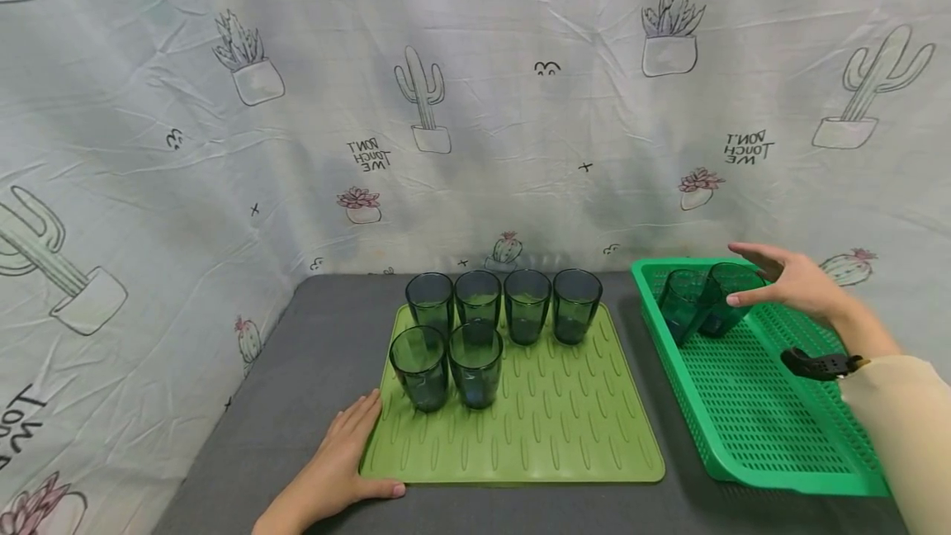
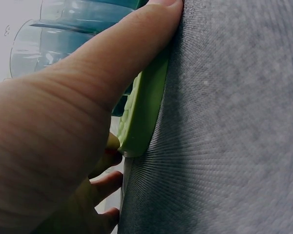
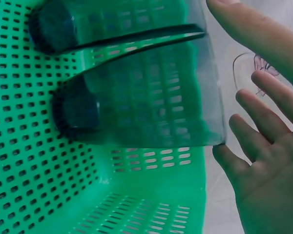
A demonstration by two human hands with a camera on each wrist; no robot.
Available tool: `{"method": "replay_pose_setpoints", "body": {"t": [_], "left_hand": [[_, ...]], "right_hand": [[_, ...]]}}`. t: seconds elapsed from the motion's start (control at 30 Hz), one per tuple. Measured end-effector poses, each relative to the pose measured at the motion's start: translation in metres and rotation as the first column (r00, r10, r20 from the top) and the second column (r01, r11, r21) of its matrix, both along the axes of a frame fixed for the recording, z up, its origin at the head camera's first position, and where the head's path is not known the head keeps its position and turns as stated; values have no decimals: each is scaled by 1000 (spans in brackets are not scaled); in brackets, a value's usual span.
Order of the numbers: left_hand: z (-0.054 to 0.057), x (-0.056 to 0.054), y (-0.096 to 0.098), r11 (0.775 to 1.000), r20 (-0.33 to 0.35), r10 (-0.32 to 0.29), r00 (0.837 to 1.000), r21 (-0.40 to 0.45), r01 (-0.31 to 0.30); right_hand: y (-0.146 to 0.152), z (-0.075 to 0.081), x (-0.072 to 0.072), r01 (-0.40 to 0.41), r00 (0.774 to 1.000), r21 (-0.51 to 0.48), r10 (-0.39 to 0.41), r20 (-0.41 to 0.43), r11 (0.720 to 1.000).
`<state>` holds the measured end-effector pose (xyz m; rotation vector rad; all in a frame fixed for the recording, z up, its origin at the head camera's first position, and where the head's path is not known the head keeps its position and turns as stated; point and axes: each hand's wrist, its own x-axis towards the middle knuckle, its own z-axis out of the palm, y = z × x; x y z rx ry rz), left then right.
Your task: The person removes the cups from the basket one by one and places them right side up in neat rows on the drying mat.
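Two dark tinted drinking glasses, a left one and a right one, stand side by side at the far end of a green perforated basket. Beside the right glass's rim is my right hand, thumb and fingers spread; in the right wrist view a fingertip appears at or very near the rim. My left hand rests at the near left corner of a green ridged mat, thumb along its front edge, fingers by its left side. Several matching glasses stand upright on the mat.
Four-sided basket and mat both lie on a grey cloth-covered table, with a narrow grey strip between them. A pale curtain printed with cacti hangs behind and to the left. The mat's glasses form a back row, plus two in front at left.
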<state>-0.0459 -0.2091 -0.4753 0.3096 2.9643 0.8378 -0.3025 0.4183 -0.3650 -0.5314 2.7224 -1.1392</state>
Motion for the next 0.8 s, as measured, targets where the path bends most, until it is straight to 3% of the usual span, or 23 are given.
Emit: {"method": "replay_pose_setpoints", "body": {"t": [0.37, 0.63, 0.8], "left_hand": [[-4, 1, -1, 1000, -23, -13, 1000, 0, 13], [-6, -2, -2, 1000, -30, -19, 999, -2, 19], [-6, -3, -3, 1000, -14, -12, 1000, -5, 12]], "right_hand": [[4, -22, 0, 8, 1000, -47, -9, -2, 999], [4, -32, 4, 120, 992, -92, -115, 50, 989], [2, -34, 6, 146, 988, -96, -141, 56, 985]]}}
